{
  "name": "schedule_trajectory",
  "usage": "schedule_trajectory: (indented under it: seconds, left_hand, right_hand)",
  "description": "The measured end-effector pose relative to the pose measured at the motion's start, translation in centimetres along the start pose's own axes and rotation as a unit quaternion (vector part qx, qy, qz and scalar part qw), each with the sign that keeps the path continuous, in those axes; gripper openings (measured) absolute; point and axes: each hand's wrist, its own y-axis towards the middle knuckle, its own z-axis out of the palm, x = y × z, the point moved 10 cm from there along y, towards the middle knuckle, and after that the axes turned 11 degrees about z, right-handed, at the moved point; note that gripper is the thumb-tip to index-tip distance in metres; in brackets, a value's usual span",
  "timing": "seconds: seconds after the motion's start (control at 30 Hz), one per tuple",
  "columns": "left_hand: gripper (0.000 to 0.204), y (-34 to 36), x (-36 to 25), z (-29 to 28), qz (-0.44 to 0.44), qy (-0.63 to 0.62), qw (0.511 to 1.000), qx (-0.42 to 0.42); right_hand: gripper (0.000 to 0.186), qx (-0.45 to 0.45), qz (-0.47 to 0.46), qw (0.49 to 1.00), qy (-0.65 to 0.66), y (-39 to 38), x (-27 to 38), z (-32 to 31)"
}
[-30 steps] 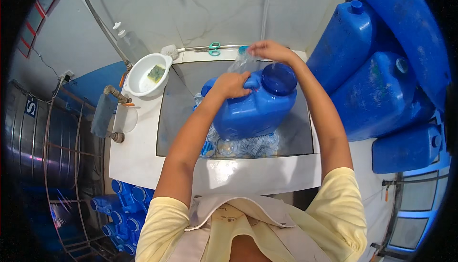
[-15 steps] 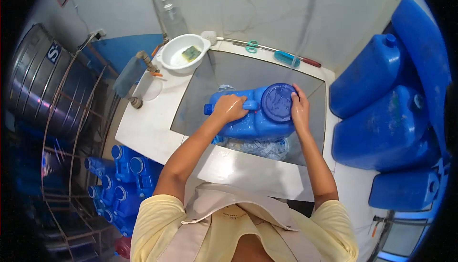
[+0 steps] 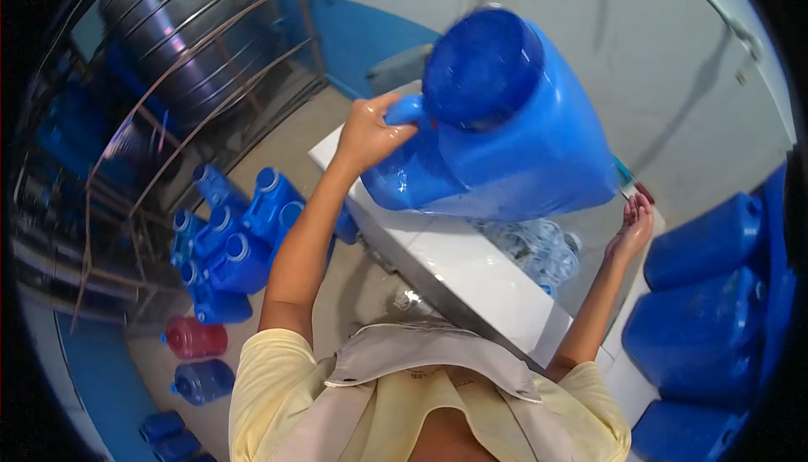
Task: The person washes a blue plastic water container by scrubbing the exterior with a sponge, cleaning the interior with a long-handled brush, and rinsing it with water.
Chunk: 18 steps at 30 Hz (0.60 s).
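A large blue water jug (image 3: 539,142) with a wide dark blue round cap (image 3: 484,66) is held up above the counter, tilted, its capped end at the upper left. My left hand (image 3: 370,135) is wrapped round its handle and carries it. To the right of the jug, apart from it, my right hand (image 3: 631,228) has its fingers stretched out and holds nothing. Below the jug, several clear plastic bottles (image 3: 530,252) lie in the grey sink basin, partly hidden by it.
A white counter edge (image 3: 471,268) runs in front of me. Several blue jugs (image 3: 240,260) and a red jug (image 3: 195,337) stand on the floor at left, near a metal rack and a steel tank (image 3: 172,37). Big blue containers (image 3: 694,323) line the right side.
My left hand has lifted the jug out of the sink, up and toward the camera. My right hand has let go of the cap end. The view has turned left.
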Motion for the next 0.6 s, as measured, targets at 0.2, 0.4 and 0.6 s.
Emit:
schedule_trajectory:
  seconds: [0.2, 0.4, 0.6]
  left_hand:
    - [0.02, -11.2, 2.6, -21.8, -0.144, -0.049, 0.972, -0.182]
    - [0.022, -24.4, 3.1, -39.6, -0.204, 0.065, 0.931, -0.294]
    - [0.023, -33.7, 1.3, -50.8, -0.253, 0.265, 0.878, -0.308]
  right_hand:
    - [0.029, 0.119, 0.035, 0.991, 0.049, -10.6, -3.0, 16.8]
    - [0.023, 0.29, 0.138, 0.947, 0.017, -23.3, -11.2, 32.4]
    - [0.022, 0.415, 0.224, 0.88, -0.052, -35.2, -20.3, 43.9]
